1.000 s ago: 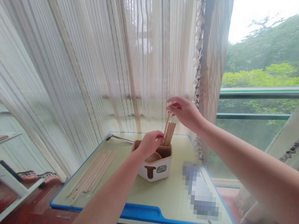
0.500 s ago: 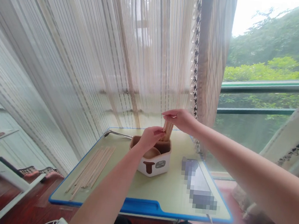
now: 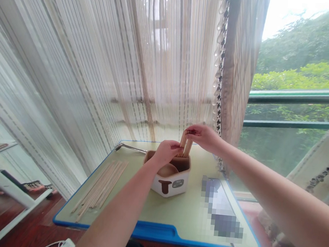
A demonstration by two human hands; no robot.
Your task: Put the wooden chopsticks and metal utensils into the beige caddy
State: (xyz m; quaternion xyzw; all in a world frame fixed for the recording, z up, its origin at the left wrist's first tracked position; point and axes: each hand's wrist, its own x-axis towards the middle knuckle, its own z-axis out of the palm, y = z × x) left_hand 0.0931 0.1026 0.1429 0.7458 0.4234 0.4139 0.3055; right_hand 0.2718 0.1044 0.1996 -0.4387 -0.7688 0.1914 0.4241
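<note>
A white utensil holder (image 3: pixel 181 188) with a brown inside stands on the small table. A bundle of wooden chopsticks (image 3: pixel 185 149) rises upright from its back right part, lower ends hidden behind its wall. My left hand (image 3: pixel 168 152) reaches over the holder and pinches the chopsticks low, near the rim. Around their top ends my right hand (image 3: pixel 204 137) closes with bent fingers. Inside the holder, a rounded brown piece (image 3: pixel 169 170) shows at the front. More chopsticks (image 3: pixel 100 189) lie loosely side by side on the table's left.
A metal utensil (image 3: pixel 131 148) lies behind the holder to the left. On the right is a blurred-out phone-like object (image 3: pixel 222 206) with a cable. The table (image 3: pixel 190 223) has a blue edge. Striped curtains (image 3: pixel 101 55) hang close behind it, and a white stand (image 3: pixel 15 187) is at left.
My right hand has come slightly down and right at the chopstick tops, its fingers more curled. My left hand stays on them near the rim. The view has shifted slightly.
</note>
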